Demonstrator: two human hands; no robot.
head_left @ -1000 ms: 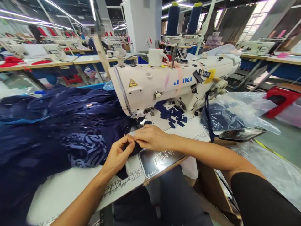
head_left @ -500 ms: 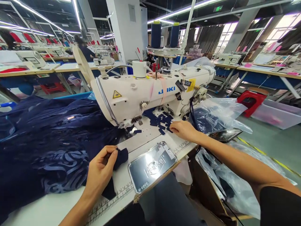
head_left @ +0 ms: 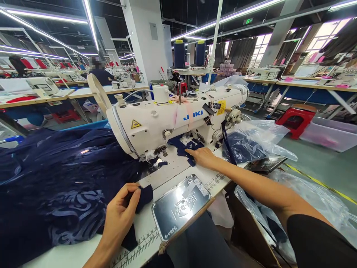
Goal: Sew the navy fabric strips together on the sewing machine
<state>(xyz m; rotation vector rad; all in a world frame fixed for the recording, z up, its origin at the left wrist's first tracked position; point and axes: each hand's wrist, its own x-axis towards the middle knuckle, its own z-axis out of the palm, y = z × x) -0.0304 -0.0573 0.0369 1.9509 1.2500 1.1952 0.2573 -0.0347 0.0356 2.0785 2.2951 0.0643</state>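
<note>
My left hand (head_left: 120,212) pinches the edge of a dark navy garment (head_left: 76,208) between thumb and fingers, at the near side of the sewing machine. Swirling sheen patterns run across the garment's cloth, which spreads over the left of the table. My right hand (head_left: 205,158) reaches under the machine's arm with the index finger stretched out. Its fingertip is at a scatter of small navy fabric pieces (head_left: 182,149) on the machine bed and partly hides them. One single navy piece (head_left: 163,163) lies beside the presser foot (head_left: 153,165). The white sewing machine (head_left: 178,115) stands over them.
A shiny metal tin lid (head_left: 181,208) lies at the table's front edge, by a printed ruler (head_left: 145,242). Plastic-bagged navy cloth (head_left: 245,143) sits right of the machine. Two navy thread cones (head_left: 179,54) stand behind. A red stool (head_left: 292,121) is farther right.
My right hand has moved left and deeper among the small fabric pieces, its index finger now extended. My left hand keeps its pinch on the garment. The view has tilted slightly up.
</note>
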